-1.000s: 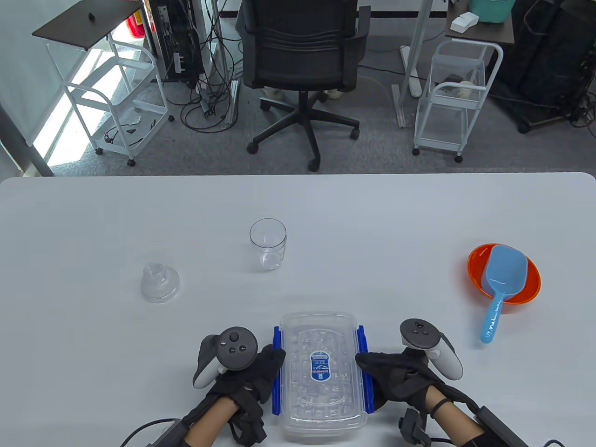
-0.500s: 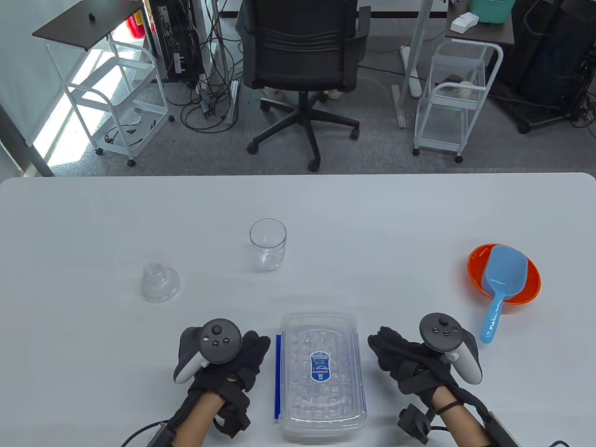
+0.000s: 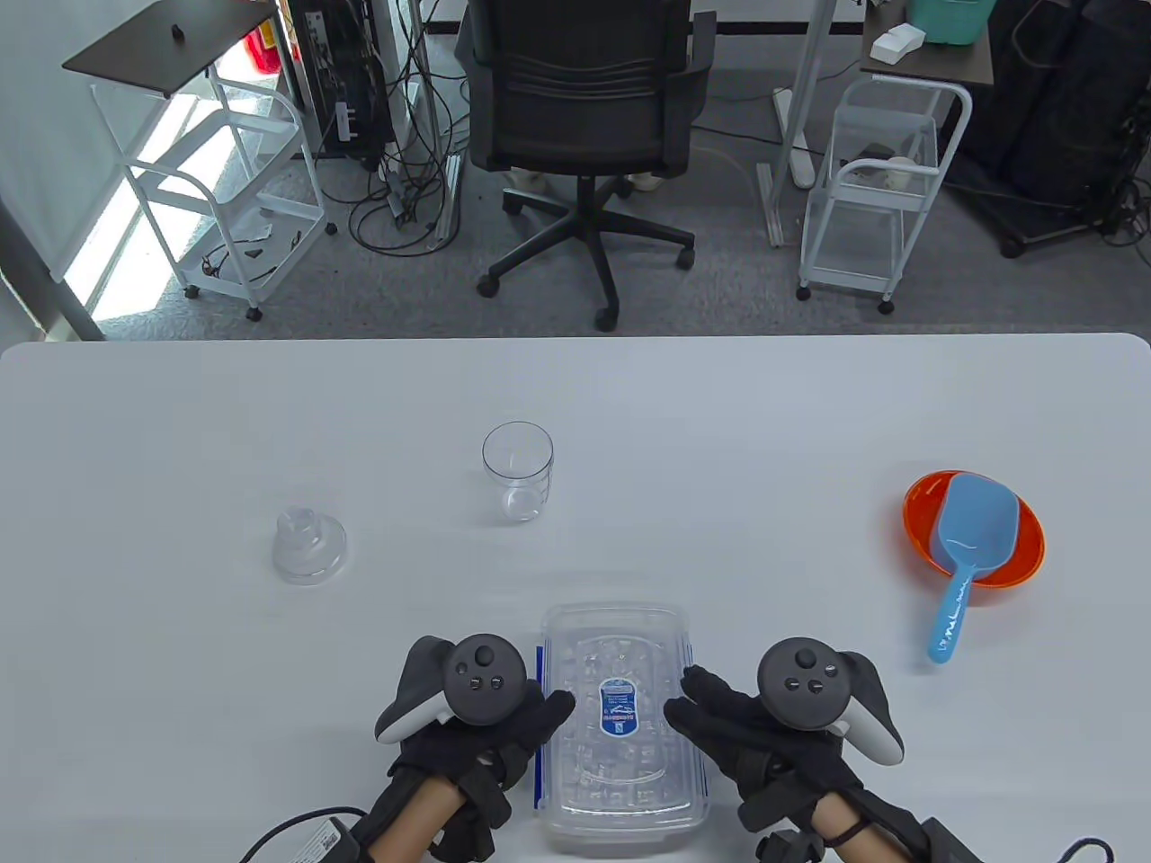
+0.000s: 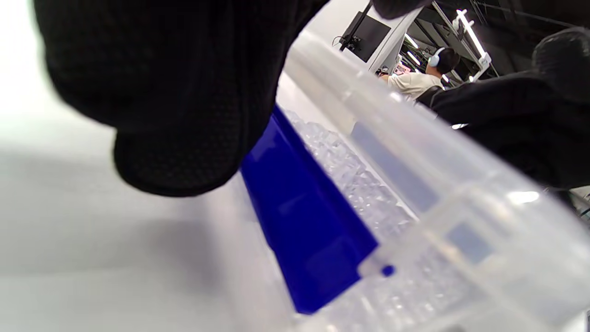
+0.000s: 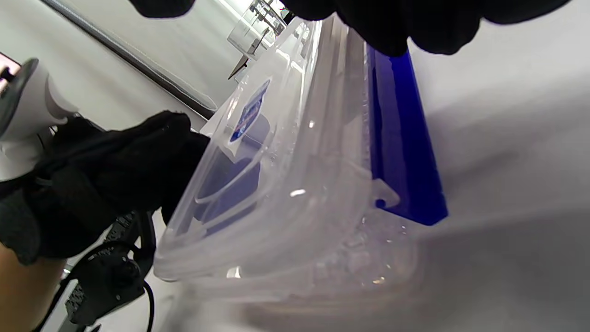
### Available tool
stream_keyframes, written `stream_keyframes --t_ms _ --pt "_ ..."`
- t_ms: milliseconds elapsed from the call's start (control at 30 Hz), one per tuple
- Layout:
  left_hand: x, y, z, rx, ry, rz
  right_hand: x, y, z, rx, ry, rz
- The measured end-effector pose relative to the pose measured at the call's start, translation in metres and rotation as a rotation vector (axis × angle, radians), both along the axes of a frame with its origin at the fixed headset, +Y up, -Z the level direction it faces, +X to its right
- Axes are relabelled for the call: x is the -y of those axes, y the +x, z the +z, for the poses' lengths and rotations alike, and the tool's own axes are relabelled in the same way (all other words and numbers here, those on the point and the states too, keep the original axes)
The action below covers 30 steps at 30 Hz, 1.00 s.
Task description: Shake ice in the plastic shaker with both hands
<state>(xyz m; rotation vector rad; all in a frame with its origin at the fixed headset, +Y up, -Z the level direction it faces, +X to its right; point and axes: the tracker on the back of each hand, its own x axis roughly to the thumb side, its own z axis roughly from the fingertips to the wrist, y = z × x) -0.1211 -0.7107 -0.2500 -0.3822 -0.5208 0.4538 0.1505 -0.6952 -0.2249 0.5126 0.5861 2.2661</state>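
A clear ice box (image 3: 620, 773) full of ice sits at the table's near edge, its blue side clips (image 4: 304, 216) hanging loose. My left hand (image 3: 539, 715) grips the lid's left edge and my right hand (image 3: 697, 710) grips its right edge. In the right wrist view the lid (image 5: 286, 138) stands slightly raised off the box at one end. The clear shaker cup (image 3: 517, 467) stands upright and empty at mid-table. Its clear cap (image 3: 308, 544) sits apart to the left.
An orange bowl (image 3: 1021, 562) with a blue scoop (image 3: 967, 548) in it sits at the right of the table (image 3: 764, 422). Cables trail from both wrists at the near edge. An office chair (image 3: 584, 117) and carts stand beyond the far edge.
My hands left the blue clips, drew outward, then came back in onto the lid's edges. The clips now hang narrow against the box sides.
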Motion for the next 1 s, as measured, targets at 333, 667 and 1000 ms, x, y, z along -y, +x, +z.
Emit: stream_keyframes --t_ms 333,667,1000 --pt "0.002 0.006 0.001 0.029 0.042 0.009 0.0 -0.006 0.0 0.029 0.049 0.045" --pt "-0.009 0.002 0.003 -0.058 0.059 0.077 -0.011 -0.004 0.002 0.078 0.12 0.004" --pt "-0.037 -0.022 0.009 -0.19 0.297 0.315 -0.046 -0.007 -0.004 0.218 0.237 -0.322"
